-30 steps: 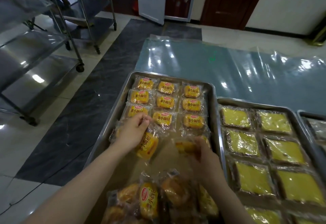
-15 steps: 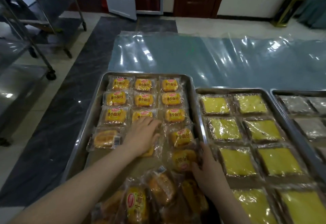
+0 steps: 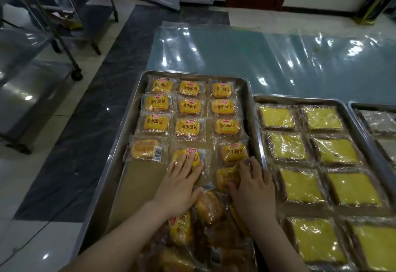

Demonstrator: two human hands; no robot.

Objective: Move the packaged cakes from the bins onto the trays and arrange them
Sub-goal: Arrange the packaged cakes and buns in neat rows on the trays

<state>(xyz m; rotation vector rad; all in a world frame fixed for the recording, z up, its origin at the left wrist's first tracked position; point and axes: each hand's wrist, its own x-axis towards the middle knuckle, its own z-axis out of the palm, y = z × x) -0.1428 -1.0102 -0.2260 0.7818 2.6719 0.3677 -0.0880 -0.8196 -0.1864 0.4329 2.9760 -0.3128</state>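
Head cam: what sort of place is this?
Probably a bakery or food-packing workroom: steel trays of wrapped cakes sit on a plastic sheet over the floor, with wheeled steel racks alongside.

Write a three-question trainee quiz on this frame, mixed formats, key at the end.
1. True or false: the left hand lies flat on a small yellow-labelled cake in clear wrap in the fourth row of the left steel tray.
2. Which fourth-row packet in that tray shows its barcode side? A) left B) middle C) right
3. Fill in: the square yellow wrapped cakes in the middle steel tray lie in ___ columns.
Key: 1 true; 2 A, the barcode-up packet; 3 two.
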